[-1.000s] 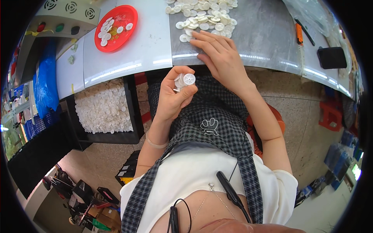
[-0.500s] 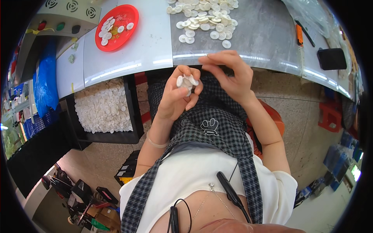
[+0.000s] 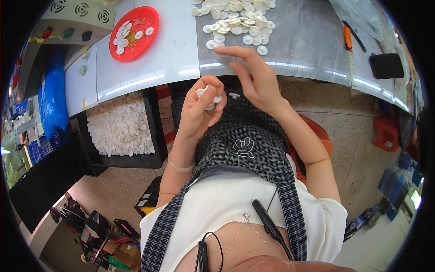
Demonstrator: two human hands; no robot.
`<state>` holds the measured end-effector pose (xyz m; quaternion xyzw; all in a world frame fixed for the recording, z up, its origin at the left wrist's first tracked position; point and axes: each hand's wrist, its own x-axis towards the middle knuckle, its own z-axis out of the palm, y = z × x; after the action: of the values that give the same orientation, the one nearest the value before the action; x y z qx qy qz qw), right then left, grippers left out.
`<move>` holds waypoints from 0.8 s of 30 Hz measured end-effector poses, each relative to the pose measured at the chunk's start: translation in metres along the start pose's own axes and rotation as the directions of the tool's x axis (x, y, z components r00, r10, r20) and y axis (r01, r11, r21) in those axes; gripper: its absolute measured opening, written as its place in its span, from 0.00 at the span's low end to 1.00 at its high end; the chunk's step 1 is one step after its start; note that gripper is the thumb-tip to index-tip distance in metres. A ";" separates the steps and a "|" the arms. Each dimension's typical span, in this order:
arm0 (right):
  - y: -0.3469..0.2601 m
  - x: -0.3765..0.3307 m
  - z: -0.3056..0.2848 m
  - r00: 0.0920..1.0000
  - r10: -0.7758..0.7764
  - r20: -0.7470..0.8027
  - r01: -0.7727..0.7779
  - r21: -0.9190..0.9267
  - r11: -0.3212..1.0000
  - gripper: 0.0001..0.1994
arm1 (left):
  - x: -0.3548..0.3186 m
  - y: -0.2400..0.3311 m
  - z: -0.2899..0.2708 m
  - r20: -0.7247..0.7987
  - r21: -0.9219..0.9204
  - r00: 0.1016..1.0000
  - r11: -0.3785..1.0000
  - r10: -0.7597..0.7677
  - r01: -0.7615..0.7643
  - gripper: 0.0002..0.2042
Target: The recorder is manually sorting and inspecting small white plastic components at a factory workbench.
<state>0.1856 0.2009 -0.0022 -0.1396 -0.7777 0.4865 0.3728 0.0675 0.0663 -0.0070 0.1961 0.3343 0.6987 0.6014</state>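
Observation:
My left hand (image 3: 195, 111) is closed around several small round white plastic discs (image 3: 216, 99), held just off the near edge of the table. My right hand (image 3: 263, 84) is over that edge with its thumb and forefinger apart, and I see nothing between them. Its forefinger is close to the nearest loose discs of a white pile (image 3: 235, 21) on the grey tabletop (image 3: 299, 41). Between my hands, one white disc (image 3: 234, 95) shows against the dark checked apron (image 3: 226, 118); whether it lies there or is falling, I cannot tell.
A red plate (image 3: 152, 43) with some discs sits left on the table. Below it stands a black bin (image 3: 156, 136) full of white discs. Further right are an orange cutter (image 3: 348, 38), a black pen and a dark phone (image 3: 386, 66). A grey machine (image 3: 72, 20) with buttons stands far left.
My right hand has moved forward and left over the table edge, its fingers spreading apart. The left hand has shifted slightly left, still holding discs. A single disc now shows against the apron.

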 end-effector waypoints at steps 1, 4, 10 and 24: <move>0.006 0.004 0.005 0.999 -0.044 -0.002 0.044 -0.131 0.990 0.13 | 0.001 -0.001 -0.001 -0.016 -0.051 1.000 0.999 -0.006 0.005 0.12; 0.013 0.000 0.006 0.988 -0.152 -0.033 0.139 -0.242 0.960 0.13 | -0.001 0.001 -0.001 -0.023 -0.103 1.000 0.995 -0.001 -0.001 0.14; 0.020 -0.040 0.002 0.962 -0.258 0.094 0.273 -0.226 0.935 0.17 | -0.012 0.004 -0.024 0.074 -0.249 0.995 0.965 -0.067 0.084 0.25; 0.132 -0.027 0.160 0.752 0.288 0.593 -0.035 -0.401 0.916 0.20 | -0.043 0.009 -0.085 -0.315 -0.520 0.949 0.841 -0.026 -0.150 0.11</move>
<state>0.0703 0.1460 -0.1677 -0.0997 -0.9186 0.3823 0.0080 0.0125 0.0050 -0.0547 -0.0811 0.2085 0.8054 0.5490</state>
